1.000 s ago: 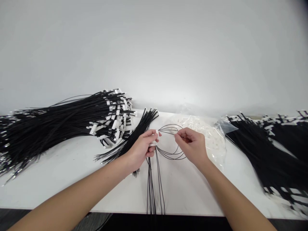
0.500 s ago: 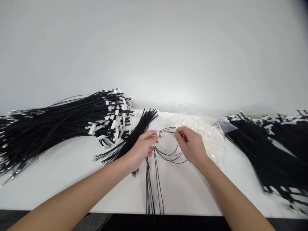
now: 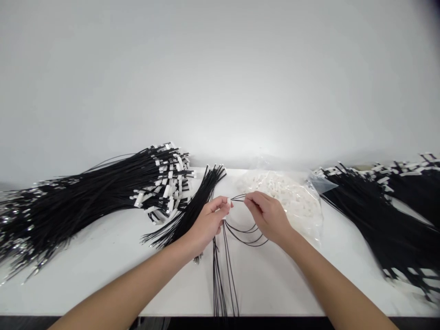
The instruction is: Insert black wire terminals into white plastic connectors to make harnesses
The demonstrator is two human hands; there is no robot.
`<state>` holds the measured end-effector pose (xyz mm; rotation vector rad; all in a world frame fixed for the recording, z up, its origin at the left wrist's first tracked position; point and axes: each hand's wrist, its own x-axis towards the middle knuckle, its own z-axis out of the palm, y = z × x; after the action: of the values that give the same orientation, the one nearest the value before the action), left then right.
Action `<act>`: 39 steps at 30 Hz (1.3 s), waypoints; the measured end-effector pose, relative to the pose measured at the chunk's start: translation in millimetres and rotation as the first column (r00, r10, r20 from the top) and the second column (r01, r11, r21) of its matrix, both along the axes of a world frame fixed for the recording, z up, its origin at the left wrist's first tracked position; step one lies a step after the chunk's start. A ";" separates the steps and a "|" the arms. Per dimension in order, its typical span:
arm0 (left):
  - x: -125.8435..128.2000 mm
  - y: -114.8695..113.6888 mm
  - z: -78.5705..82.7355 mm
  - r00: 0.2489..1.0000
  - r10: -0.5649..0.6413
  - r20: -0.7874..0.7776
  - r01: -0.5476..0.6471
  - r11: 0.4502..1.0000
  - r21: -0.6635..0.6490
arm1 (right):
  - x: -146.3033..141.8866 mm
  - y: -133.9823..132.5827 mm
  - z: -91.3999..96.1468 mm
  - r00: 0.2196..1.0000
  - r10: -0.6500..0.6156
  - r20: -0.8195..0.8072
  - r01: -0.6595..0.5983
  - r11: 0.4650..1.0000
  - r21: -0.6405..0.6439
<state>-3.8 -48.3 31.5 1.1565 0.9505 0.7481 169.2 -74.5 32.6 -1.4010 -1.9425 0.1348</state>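
Note:
My left hand (image 3: pixel 208 222) pinches a small white connector (image 3: pixel 228 202) above the middle of the white table (image 3: pixel 103 270). My right hand (image 3: pixel 268 215) is closed just to its right, pinching thin black wires (image 3: pixel 245 231) close to the connector. These wires loop under my right hand and run down between my forearms over the table's front edge.
A big heap of black wires with white connectors (image 3: pixel 85 197) fills the left. A loose fan of bare black wires (image 3: pixel 192 206) lies behind my left hand. A clear bag of white connectors (image 3: pixel 295 197) sits behind my right hand. More finished wires (image 3: pixel 381 211) cover the right.
My right hand has moved left, close up to the connector, and the wire loop has shrunk. The view has tipped slightly, so everything sits lower in the picture.

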 end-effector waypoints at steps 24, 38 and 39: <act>29.2 0.8 107.5 0.954 -0.295 -0.043 0.298 0.943 0.147 | 8.6 -14.4 72.4 0.969 -0.246 0.038 0.204 0.872 0.445; 4.1 13.5 117.7 0.922 -0.155 0.355 0.166 0.986 0.000 | -45.1 -64.1 65.9 0.987 -0.075 -0.142 0.092 0.989 0.119; 3.3 12.6 116.2 0.918 -0.155 0.364 0.170 0.985 -0.009 | -47.4 -60.8 63.3 0.983 -0.039 -0.177 0.061 0.991 0.118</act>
<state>-0.4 -35.8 147.7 1.0035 0.5501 0.7708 121.8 -135.2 95.9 -1.3106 -1.7409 0.1086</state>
